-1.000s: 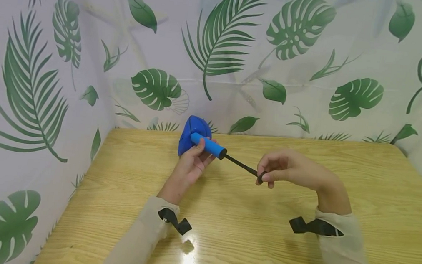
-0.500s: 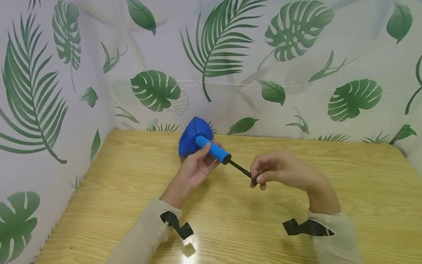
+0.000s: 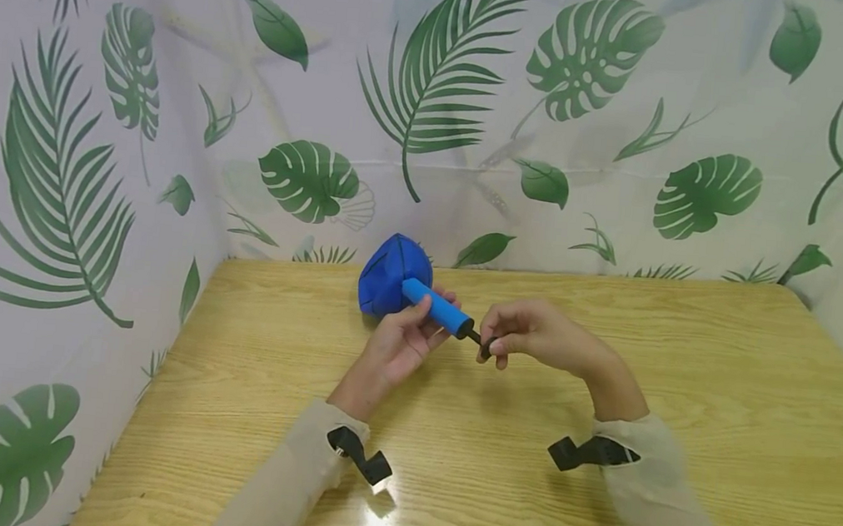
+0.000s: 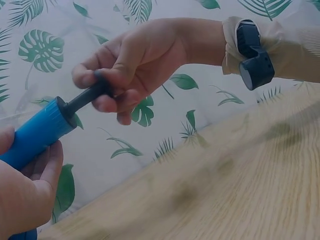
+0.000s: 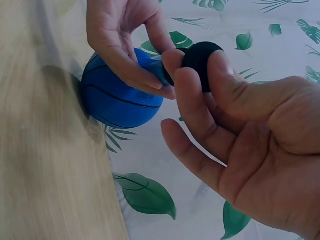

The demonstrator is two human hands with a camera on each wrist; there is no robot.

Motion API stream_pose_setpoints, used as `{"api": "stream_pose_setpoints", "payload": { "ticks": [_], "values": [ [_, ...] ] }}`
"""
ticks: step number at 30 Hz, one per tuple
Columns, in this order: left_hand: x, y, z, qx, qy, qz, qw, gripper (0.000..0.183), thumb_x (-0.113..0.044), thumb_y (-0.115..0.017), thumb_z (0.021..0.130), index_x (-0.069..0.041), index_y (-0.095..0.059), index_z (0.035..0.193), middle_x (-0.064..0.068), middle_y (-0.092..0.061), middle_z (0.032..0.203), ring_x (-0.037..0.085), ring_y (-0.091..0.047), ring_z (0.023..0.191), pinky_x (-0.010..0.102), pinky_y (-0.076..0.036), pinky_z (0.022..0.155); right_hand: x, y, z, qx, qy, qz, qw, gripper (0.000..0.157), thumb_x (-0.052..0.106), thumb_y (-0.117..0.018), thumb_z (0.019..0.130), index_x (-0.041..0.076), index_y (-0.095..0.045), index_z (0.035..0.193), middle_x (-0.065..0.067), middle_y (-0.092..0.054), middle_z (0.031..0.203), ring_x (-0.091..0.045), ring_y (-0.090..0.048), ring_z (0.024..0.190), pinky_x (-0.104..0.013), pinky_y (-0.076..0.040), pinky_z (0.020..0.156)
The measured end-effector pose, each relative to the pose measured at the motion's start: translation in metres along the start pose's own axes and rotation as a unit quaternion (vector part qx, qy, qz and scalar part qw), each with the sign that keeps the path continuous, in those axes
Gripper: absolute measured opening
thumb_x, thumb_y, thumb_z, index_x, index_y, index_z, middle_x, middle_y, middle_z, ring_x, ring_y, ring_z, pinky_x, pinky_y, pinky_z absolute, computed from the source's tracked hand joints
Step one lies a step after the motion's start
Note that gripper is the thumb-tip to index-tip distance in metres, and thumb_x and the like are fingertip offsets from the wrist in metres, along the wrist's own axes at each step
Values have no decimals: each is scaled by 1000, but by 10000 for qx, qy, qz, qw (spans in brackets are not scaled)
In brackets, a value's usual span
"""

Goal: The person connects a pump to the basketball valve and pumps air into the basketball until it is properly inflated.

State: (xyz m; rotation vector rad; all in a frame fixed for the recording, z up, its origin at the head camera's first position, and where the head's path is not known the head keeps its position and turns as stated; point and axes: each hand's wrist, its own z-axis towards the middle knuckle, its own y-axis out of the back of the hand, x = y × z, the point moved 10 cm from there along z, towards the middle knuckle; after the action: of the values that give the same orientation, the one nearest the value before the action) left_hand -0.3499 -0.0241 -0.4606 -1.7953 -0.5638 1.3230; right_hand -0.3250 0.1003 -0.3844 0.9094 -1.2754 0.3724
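A blue hand pump [image 3: 438,308] slants down to the right, its tip end against a blue ball [image 3: 388,275] with black seam lines. My left hand [image 3: 403,345] grips the pump's barrel, thumb on the near side and fingers beneath. With thumb and fingertips, my right hand [image 3: 535,337] pinches the round black handle [image 3: 488,348] at the end of the plunger. Only a short length of black rod [image 4: 86,98] shows outside the barrel in the left wrist view. The ball [image 5: 117,95] looks rounded in the right wrist view; the join between pump and ball is hidden there.
The wooden table [image 3: 493,478] runs back to a leaf-patterned white cloth [image 3: 464,116] hanging behind it and along the left side. Black straps with camera mounts [image 3: 593,453] sit on both wrists and stick out over the table.
My right hand has moved left, pushing the plunger most of the way into the barrel. The ball looks fuller and rounder, and the pump and left hand have shifted slightly right.
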Motion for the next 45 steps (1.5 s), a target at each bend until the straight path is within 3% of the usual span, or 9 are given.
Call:
{"api": "stream_pose_setpoints", "payload": {
  "ticks": [11, 25, 31, 39, 45],
  "values": [
    [5, 0, 0, -92, 39, -30, 9999, 38, -12, -42, 110, 1, -40, 145, 6, -70, 114, 18, -70, 110, 32, -61, 92, -8, 1, 5, -235, -167, 182, 9994, 5, -5, -59, 99, -7, -64, 100, -25, -70, 99, -21, -71, 86, -35, -62, 73],
    [0, 2, 1, -113, 23, 43, 9999, 21, -15, -42, 110, -5, -55, 124, 7, -69, 113, 19, -72, 106, 32, -61, 92, -8, 1, 3, -162, -308, 297, 9990, 10, 1, -62, 100, -6, -65, 105, -21, -72, 103, -21, -71, 87, -34, -62, 73],
    [0, 2, 1, -185, -25, 174, 9997, 25, -14, -42, 110, -3, -51, 130, 5, -71, 110, 17, -73, 104, 33, -62, 88, 0, -1, -2, 138, -211, 128, 9996, 9, 1, -63, 99, -7, -65, 103, -20, -69, 100, -19, -69, 84, -33, -62, 72],
    [-8, 7, 2, -362, -98, -108, 9992, 18, -15, -47, 109, -5, -59, 118, 8, -71, 111, 20, -73, 104, 33, -62, 88, 14, 5, -21, 587, 37, -165, 9981, 6, 2, -63, 99, -2, -65, 102, -17, -70, 97, -18, -68, 77, -33, -61, 70],
    [-15, 12, 1, -522, -117, -406, 9977, 35, -16, -49, 108, -1, -47, 140, 11, -66, 122, 20, -72, 107, 34, -62, 90, 32, 9, -38, 788, 400, -230, 9958, 5, 2, -61, 100, -1, -64, 103, -18, -69, 97, -20, -67, 75, -34, -61, 69]
  ]
}}
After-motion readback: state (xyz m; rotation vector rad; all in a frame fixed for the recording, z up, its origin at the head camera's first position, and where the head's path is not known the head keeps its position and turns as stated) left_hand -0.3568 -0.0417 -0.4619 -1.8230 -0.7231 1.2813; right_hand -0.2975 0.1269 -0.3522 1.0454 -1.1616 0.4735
